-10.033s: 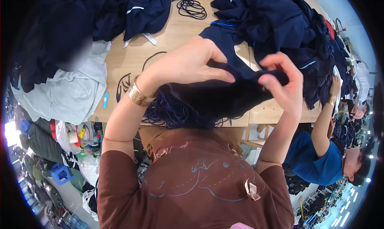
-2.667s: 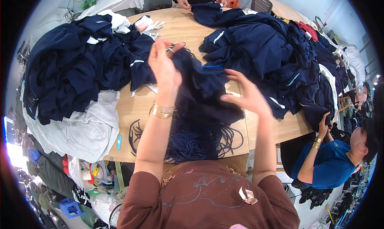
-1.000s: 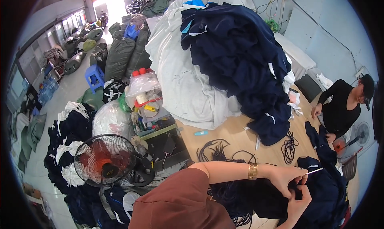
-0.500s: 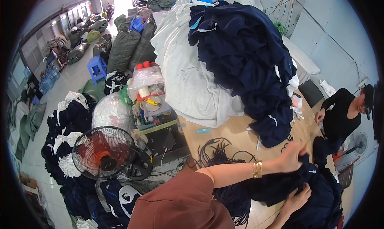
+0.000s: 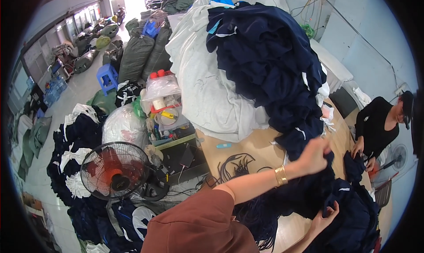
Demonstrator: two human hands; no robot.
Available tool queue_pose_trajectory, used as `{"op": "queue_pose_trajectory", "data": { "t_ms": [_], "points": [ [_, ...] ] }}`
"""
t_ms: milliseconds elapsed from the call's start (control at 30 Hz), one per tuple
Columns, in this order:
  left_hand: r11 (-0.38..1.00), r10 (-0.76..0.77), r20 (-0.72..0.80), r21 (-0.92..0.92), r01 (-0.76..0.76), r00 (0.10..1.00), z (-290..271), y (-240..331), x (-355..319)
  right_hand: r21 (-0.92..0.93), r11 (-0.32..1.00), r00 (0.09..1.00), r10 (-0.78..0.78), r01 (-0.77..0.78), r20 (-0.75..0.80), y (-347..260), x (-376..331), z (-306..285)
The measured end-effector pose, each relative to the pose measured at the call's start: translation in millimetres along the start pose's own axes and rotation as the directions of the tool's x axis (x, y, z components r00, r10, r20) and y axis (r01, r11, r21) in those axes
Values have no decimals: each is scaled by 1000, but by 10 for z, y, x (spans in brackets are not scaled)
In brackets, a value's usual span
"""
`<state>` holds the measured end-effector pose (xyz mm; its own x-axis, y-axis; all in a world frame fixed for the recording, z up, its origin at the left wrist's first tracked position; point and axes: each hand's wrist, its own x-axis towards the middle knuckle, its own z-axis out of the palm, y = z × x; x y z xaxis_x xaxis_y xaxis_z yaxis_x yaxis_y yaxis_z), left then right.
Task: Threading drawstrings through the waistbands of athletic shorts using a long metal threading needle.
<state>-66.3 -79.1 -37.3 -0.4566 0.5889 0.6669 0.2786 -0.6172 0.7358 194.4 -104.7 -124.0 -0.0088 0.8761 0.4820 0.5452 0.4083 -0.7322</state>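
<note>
My left hand (image 5: 314, 156), with a gold bracelet at the wrist, is closed in a fist at the top of a navy garment (image 5: 304, 193), holding it up over the table. Lower down, my right hand (image 5: 326, 217) pinches a fold of the same garment between thumb and fingers. More navy garments (image 5: 353, 220) lie heaped just right of that hand, one with a small white label. Under my left forearm a bundle of dark cords (image 5: 260, 222) spreads over the wooden table (image 5: 216, 158).
A big pile of navy cloth (image 5: 269, 54) and white cloth (image 5: 212, 89) covers the far table. A small light-blue item (image 5: 224, 145) lies near its edge. To the left stand a fan (image 5: 115, 171) and a cluttered tool box (image 5: 170, 138). At right, a co-worker (image 5: 380, 125) handles dark cloth.
My left hand has risen and moved slightly left, drawing the navy garment up. My right hand has shifted a little left, still on the cloth. The co-worker's hands have moved down to the dark cloth.
</note>
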Motion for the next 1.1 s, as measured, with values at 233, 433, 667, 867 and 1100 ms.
{"op": "queue_pose_trajectory", "data": {
  "t_ms": [233,433,667,867,1100],
  "points": [
    [915,-52,-443,339,221,895,-630,-1100,767,-52,966,961,256,-251,105,-334,-658,-512],
    [923,-233,-149,277,267,961,-306,-1069,641,73,912,884,367,-403,289,-516,-1298,-250],
    [994,20,645,-92,51,764,617,196,-659,200,976,993,100,-86,-65,-1006,-406,316],
    [975,-213,828,148,165,519,229,146,-248,-36,993,981,107,-114,-163,-512,-165,-351],
    [129,-323,507,-813,568,799,-498,-346,235,-441,764,880,372,-471,-295,161,-502,-670]
  ]
}}
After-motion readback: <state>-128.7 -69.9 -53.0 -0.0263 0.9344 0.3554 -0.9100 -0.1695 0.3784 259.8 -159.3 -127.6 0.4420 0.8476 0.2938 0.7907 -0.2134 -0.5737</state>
